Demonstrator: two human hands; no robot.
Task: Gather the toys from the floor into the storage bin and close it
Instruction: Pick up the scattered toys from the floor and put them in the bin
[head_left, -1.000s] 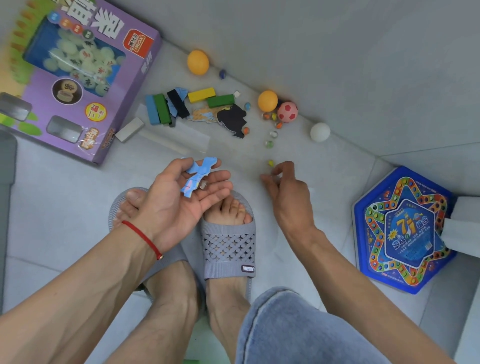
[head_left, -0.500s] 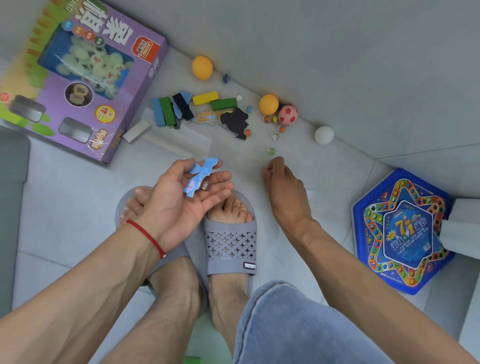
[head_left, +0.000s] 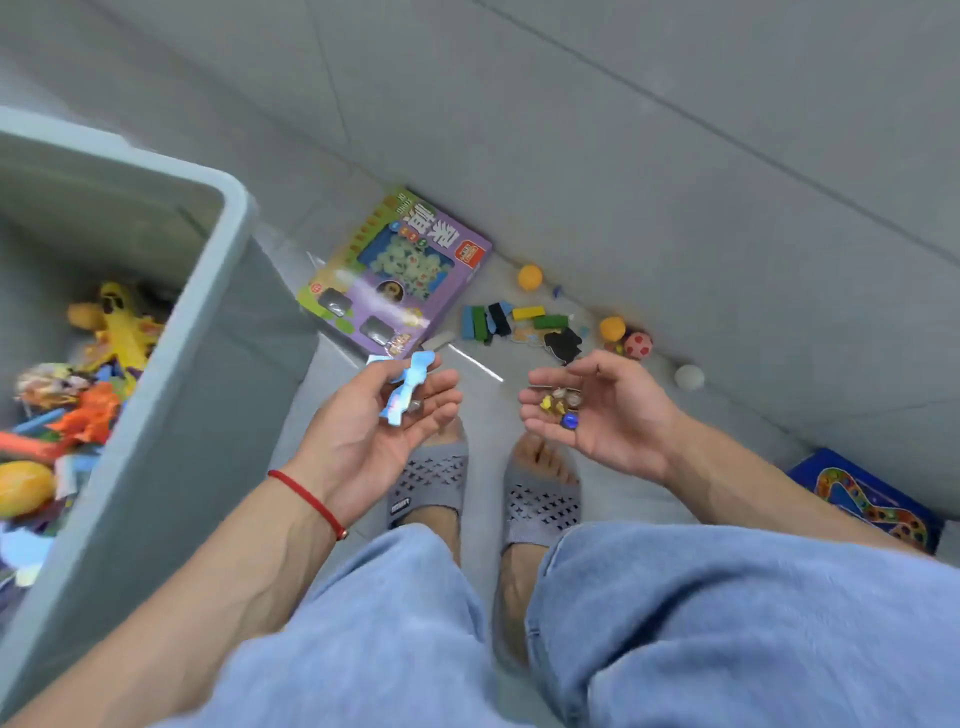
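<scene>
The grey storage bin (head_left: 182, 467) stands open at the left, with a yellow toy plane (head_left: 122, 322) and several other toys inside. My left hand (head_left: 358, 447) is palm up beside the bin's wall, its thumb and fingers holding a blue puzzle piece (head_left: 410, 387) with a small marble under it. My right hand (head_left: 613, 421) is palm up and cupped around several marbles (head_left: 563, 408). On the floor by the wall lie coloured blocks (head_left: 488, 319), a black puzzle piece (head_left: 563, 343), two orange balls (head_left: 530, 276), a pink ball (head_left: 638, 345) and a white ball (head_left: 689, 376).
A purple game box (head_left: 400, 280) lies flat on the floor between the bin and the blocks. A blue star-pattern game board (head_left: 872, 499) sits at the right. My feet in grey slippers (head_left: 431, 483) stand below the hands. The wall runs diagonally behind the toys.
The view has risen and swung left, bringing the bin into sight. My right hand left the floor and turned palm up with marbles in it. My left hand still holds the blue piece.
</scene>
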